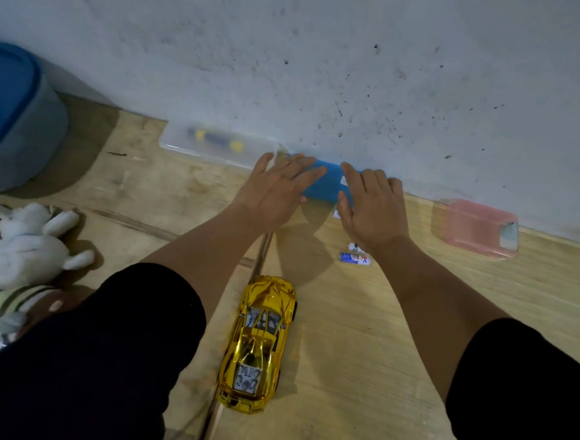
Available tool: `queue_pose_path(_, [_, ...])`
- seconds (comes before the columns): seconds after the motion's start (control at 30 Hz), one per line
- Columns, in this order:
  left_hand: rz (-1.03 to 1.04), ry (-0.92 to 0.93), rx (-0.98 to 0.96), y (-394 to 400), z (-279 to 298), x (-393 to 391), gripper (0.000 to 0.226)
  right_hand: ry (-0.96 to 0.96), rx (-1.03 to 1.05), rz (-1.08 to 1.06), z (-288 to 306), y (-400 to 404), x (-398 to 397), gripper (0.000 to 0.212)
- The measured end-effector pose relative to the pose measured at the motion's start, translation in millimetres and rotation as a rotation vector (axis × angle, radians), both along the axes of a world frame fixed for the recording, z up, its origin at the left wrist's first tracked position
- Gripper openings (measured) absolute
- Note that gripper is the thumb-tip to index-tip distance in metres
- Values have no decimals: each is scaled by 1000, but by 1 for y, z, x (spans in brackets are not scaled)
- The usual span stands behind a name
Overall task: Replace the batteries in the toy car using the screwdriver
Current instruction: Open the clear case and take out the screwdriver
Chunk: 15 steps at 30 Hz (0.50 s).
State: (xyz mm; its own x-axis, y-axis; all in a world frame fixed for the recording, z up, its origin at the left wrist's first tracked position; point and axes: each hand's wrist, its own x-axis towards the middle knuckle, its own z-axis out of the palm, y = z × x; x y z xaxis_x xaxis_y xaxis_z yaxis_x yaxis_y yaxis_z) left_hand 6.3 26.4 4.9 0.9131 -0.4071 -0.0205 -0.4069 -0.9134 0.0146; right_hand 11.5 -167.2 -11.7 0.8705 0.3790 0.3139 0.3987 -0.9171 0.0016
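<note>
So the person is reaching out over the wooden floor (394,330) with both arms, black sleeves pushed up. The left hand (277,188) and the right hand (371,208) are both spread flat, fingers apart, resting on a blue box (325,184) that sits right up against the wall (326,67). Neither hand is gripping anything, just palms down on either end of it.

The gold toy car (259,345) sits on the floor nearer the person, between the two forearms, right side up with its nose pointing toward the wall. Two batteries (354,257) lie loose on the floor just under the right wrist, one partly hidden by it.

Left of the blue box, also against the wall, there's a clear plastic case (215,142) with something blue and yellow inside; probably the screwdriver, but it's too blurry to say for sure. Off to the right along the wall is a pink translucent box (477,227). Over on the far left there's a blue round stool (17,121) and a pile of plush toys (22,252), white bunny on top.
</note>
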Motion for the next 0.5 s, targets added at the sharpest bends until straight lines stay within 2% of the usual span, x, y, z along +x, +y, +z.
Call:
queue_pose_path(0.1, [12,-157,-85,29,2,0,62,-44,5,68,4,20,5,46])
queue_pose_path(0.23, [161,-213,-83,86,6,4,69,-68,63,172,8,74,14,45])
queue_pose_path(0.37, [262,-165,-62,136,4,13,67,-32,75,197,8,129,19,49])
queue_pose_path(0.5, [264,-107,-95,157,-3,22,71,4,40,162,3,165,20,47])
